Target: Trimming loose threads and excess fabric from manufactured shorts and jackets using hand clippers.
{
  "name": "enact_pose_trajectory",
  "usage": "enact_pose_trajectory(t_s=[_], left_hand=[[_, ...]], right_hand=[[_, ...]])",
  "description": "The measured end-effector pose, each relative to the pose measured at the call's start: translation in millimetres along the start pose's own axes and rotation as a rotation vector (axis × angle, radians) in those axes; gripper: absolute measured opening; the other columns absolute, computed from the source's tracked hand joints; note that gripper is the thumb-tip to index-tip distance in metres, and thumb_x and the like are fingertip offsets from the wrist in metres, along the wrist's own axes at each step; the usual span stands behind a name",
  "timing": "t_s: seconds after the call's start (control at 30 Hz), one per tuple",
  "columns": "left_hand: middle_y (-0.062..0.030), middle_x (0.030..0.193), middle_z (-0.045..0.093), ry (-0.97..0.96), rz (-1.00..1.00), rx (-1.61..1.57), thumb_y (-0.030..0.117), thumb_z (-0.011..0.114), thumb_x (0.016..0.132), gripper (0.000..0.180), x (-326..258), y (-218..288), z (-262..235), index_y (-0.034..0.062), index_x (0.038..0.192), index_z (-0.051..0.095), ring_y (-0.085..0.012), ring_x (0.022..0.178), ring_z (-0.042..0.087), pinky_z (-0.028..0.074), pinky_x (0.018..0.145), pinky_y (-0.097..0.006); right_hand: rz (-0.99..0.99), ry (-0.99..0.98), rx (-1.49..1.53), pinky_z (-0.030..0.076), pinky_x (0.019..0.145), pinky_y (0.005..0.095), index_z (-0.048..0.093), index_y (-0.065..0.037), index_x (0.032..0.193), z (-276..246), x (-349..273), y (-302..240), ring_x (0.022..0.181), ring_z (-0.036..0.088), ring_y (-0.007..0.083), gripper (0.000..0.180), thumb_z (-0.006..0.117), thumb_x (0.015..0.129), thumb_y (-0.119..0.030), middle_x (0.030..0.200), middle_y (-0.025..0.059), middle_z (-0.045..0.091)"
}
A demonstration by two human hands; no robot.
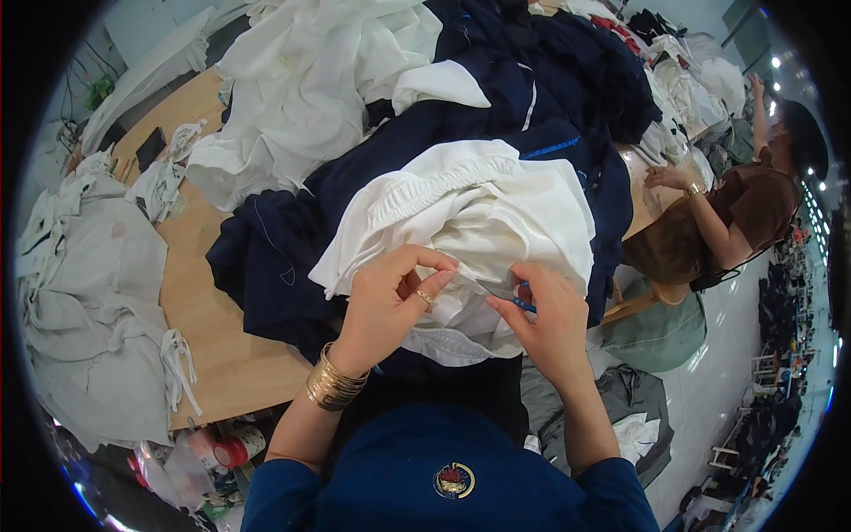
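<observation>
View from above of two bare hands working on a white garment (479, 213) with a gathered elastic band, bunched on top of dark navy cloth (292, 257) on a round wooden bench (208, 328). The garment sits at the centre, just in front of the person's chest.

The left hand (390, 301), wearing a ring and a stack of gold bangles (332, 383), pinches a fold of the white fabric, its grip closed on the cloth between thumb and fingers. The right hand (545, 319), just beside it, is closed around a small blue-handled tool (523, 304) whose thin tip points toward the pinched fold; what kind of tool it is cannot be told.

A heap of white cloth (301, 89) lies farther back on the bench, and pale grey garments (89, 293) hang over its left edge. At the right, well apart, another person (745, 204) in a brown top sits at the bench.
</observation>
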State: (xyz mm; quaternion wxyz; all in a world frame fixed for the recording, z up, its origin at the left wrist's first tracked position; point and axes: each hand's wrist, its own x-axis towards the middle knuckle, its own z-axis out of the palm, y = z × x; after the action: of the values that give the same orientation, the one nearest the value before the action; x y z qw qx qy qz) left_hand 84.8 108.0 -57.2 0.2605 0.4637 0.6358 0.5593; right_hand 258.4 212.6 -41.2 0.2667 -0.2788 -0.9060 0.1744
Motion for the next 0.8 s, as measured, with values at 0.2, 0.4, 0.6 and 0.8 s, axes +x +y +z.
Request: enact_pose_trajectory(t_s=[0.2, 0.4, 0.6, 0.8], left_hand=[[-0.0018, 0.070, 0.064, -0.013, -0.014, -0.035, 0.010, 0.065, 0.084, 0.010, 0.9, 1.2, 4.4, 0.0046, 0.092, 0.065, -0.0062, 0.050, 0.054, 0.042, 0.049, -0.020], [-0.0018, 0.076, 0.064, -0.019, 0.017, -0.046, 0.010, 0.066, 0.083, 0.010, 0.4, 1.4, 4.3, 0.0048, 0.091, 0.065, -0.0060, 0.052, 0.055, 0.043, 0.050, -0.020], [-0.0020, 0.083, 0.064, -0.011, 0.030, -0.051, 0.009, 0.066, 0.083, 0.010, 1.2, 1.1, 4.1, 0.0042, 0.091, 0.064, -0.0065, 0.053, 0.054, 0.043, 0.050, -0.020], [-0.0015, 0.089, 0.064, -0.053, 0.033, -0.061, 0.008, 0.066, 0.082, 0.009, -1.5, 6.0, 3.6, 0.0046, 0.090, 0.064, -0.0061, 0.055, 0.053, 0.043, 0.052, -0.019]], right_hand=[[-0.083, -0.068, -0.155, 0.038, 0.059, 0.0324, 0.057, -0.008, 0.090, -3.2, 2.0, -5.3, 0.067, 0.055, 0.0206, 0.026, 0.068, 0.078, -0.028, 0.072, 0.0037, 0.059], [-0.071, -0.056, -0.165, 0.039, 0.058, 0.0326, 0.057, -0.009, 0.087, 0.5, 3.6, -5.5, 0.065, 0.056, 0.0207, 0.024, 0.067, 0.078, -0.029, 0.070, 0.0037, 0.059], [-0.076, -0.051, -0.184, 0.039, 0.058, 0.0323, 0.057, -0.009, 0.086, -2.4, 4.9, -5.5, 0.065, 0.056, 0.0204, 0.024, 0.067, 0.078, -0.029, 0.069, 0.0036, 0.058], [-0.077, -0.057, -0.174, 0.039, 0.059, 0.0326, 0.057, -0.009, 0.086, -1.0, 3.8, -5.6, 0.066, 0.057, 0.0202, 0.023, 0.066, 0.079, -0.029, 0.070, 0.0035, 0.059]])
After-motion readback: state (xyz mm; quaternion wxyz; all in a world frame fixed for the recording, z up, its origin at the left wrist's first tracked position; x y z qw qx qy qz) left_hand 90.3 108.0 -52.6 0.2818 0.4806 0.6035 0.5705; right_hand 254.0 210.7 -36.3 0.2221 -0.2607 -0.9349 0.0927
